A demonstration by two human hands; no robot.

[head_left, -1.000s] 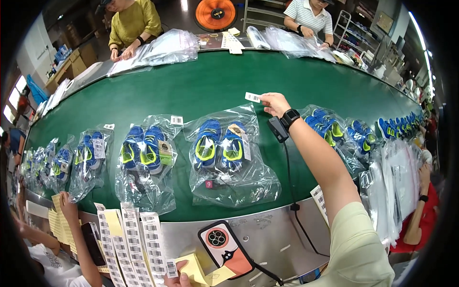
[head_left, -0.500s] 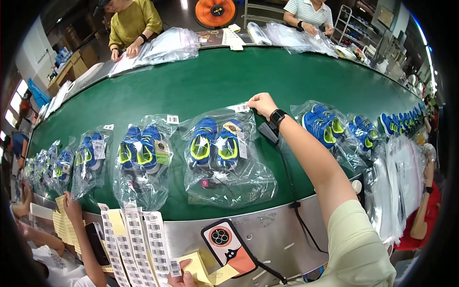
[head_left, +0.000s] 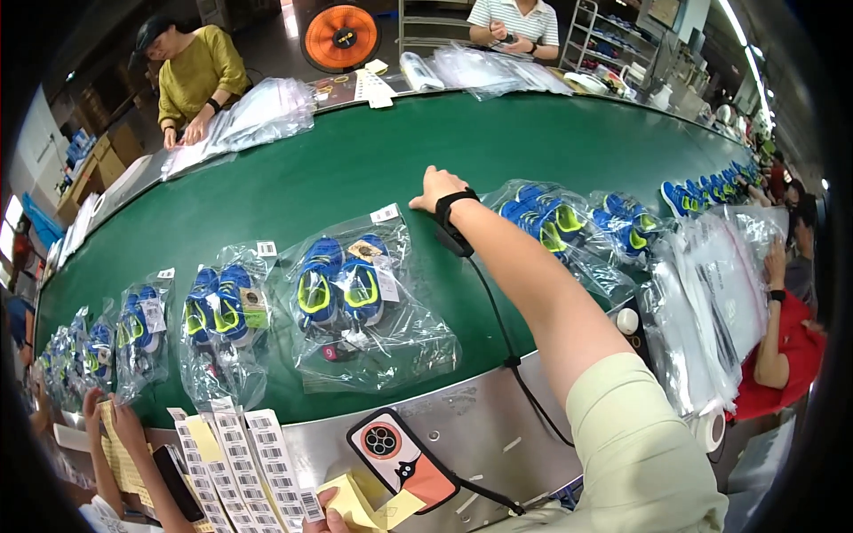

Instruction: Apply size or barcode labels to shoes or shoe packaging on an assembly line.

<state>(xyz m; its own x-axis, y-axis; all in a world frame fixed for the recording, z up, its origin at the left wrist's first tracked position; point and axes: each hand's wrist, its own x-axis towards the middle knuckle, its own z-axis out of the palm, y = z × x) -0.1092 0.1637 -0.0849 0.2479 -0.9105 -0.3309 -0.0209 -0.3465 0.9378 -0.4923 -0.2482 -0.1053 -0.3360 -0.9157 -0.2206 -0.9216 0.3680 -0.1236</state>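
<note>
Head view: a green work surface (head_left: 373, 142) ran from left to right, with a metal ledge (head_left: 489, 404) along its near edge.
Room: one orange fan (head_left: 341, 38) stood beyond the far side, with metal shelves (head_left: 604, 43) to its right.
Co-workers: two were at the far side, one in a mustard top (head_left: 206, 73) and one in a striped shirt (head_left: 517, 27); a third, in a red top (head_left: 789, 355), was at the right.
Right hand: it (head_left: 435, 188) hung over the green, its fingers apart, just right of the middle bag's label; whether it touched the surface I couldn't tell.
Left hand: cut off at the near edge, it (head_left: 330, 522) was clamped on folded yellow paper (head_left: 351, 505), one barcode label (head_left: 311, 505) just beside the fingertips.
Middle bag: this clear bag (head_left: 382, 351) lay flat before the person, holding one pair of blue shoes (head_left: 318, 284), with one white label (head_left: 385, 213) at its far right corner.
Other bags: two bagged pairs (head_left: 546, 218) lay to the right; those at far left overlapped too much to count.
Ledge: one phone (head_left: 380, 441) lay right of three label strips (head_left: 233, 462).
</note>
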